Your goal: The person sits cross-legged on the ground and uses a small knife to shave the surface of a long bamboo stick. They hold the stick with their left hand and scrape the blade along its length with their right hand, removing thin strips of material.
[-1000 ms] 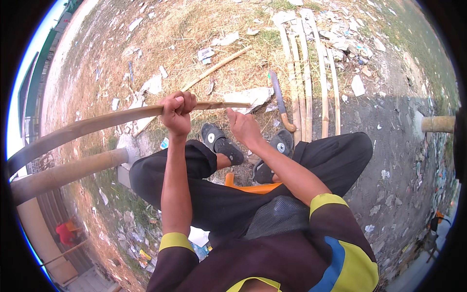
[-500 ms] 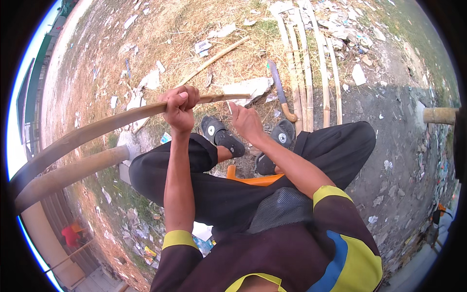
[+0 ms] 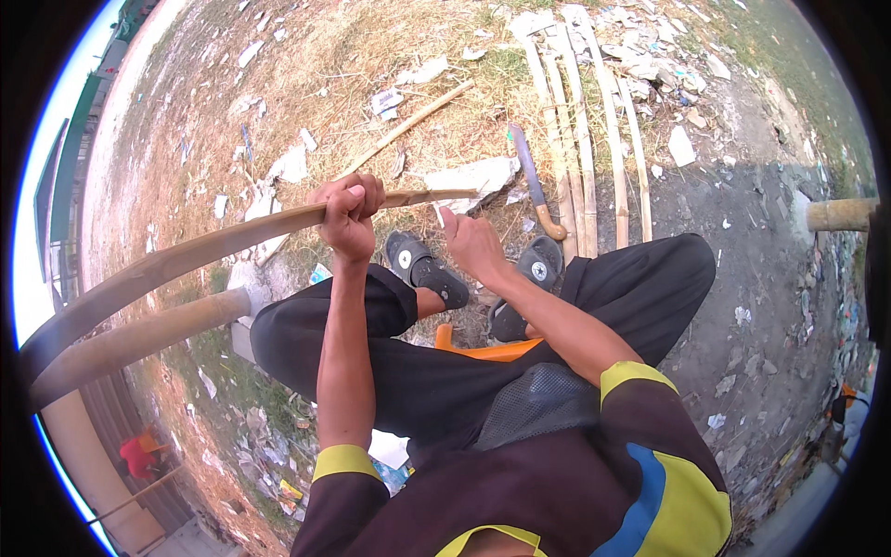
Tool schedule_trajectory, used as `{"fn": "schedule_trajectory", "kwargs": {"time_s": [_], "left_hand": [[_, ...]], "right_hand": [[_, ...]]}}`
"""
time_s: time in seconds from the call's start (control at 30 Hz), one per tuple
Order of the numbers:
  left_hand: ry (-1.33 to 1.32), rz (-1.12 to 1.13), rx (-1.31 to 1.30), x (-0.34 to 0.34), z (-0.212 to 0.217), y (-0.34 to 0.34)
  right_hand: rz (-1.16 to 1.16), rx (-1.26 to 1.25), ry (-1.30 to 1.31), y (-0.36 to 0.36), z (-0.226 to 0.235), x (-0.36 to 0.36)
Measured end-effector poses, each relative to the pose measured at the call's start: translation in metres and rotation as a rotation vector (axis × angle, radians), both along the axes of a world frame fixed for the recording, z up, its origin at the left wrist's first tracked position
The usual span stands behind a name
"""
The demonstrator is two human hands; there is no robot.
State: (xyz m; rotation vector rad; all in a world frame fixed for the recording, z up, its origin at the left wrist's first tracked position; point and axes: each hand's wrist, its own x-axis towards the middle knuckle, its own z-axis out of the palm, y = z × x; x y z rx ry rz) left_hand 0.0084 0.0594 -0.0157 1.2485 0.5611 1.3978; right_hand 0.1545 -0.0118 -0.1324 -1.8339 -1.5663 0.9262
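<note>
My left hand (image 3: pixel 351 221) is closed in a fist around a long, curved bamboo strip (image 3: pixel 232 234). The strip runs from the far left edge to a narrow tip just beyond my right hand. Below that tip, my right hand (image 3: pixel 475 245) is closed, with a thin pale blade-like piece (image 3: pixel 439 214) sticking up from its fingers; the rest of it is hidden in the grip. Ahead and to the right, a large knife (image 3: pixel 530 172) with a dark blade and curved wooden handle lies on the ground.
Several split bamboo strips (image 3: pixel 613 139) lie side by side beyond my right knee. A shorter bamboo piece (image 3: pixel 408 127) rests on dry grass. Thick bamboo poles (image 3: pixel 167 325) stand at left and right. Paper scraps litter the ground around my sandals (image 3: pixel 422 265). Part of something orange (image 3: pixel 492 352) shows beneath my legs.
The whole scene sits very slightly lower in view. Both hands keep their grips, and the bamboo strip stays in nearly the same place.
</note>
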Motion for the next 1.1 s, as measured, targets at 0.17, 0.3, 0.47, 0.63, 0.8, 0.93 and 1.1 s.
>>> {"fn": "schedule_trajectory", "kwargs": {"time_s": [0.17, 0.3, 0.47, 0.63, 0.8, 0.93, 1.1], "left_hand": [[0.051, -0.012, 0.007, 0.011, 0.004, -0.003], [0.000, 0.012, -0.049, 0.005, 0.002, 0.004], [0.043, -0.031, -0.004, -0.001, -0.001, -0.003], [0.022, 0.073, -0.042, 0.008, 0.001, -0.002], [-0.005, 0.100, -0.044, 0.011, -0.003, -0.003], [-0.036, 0.055, -0.035, 0.014, -0.003, 0.001], [0.024, 0.039, -0.022, 0.013, -0.003, -0.004]], "right_hand": [[-0.014, -0.066, 0.030, 0.013, -0.037, 0.016], [-0.028, -0.023, 0.064, 0.014, -0.028, 0.000], [-0.007, -0.135, 0.001, 0.011, -0.047, 0.013], [-0.077, -0.184, 0.008, 0.012, -0.091, 0.000], [-0.076, -0.043, 0.056, 0.011, -0.062, 0.008], [-0.173, -0.380, 0.013, 0.012, -0.088, 0.023], [-0.075, -0.157, 0.057, 0.013, -0.086, 0.018]]}}
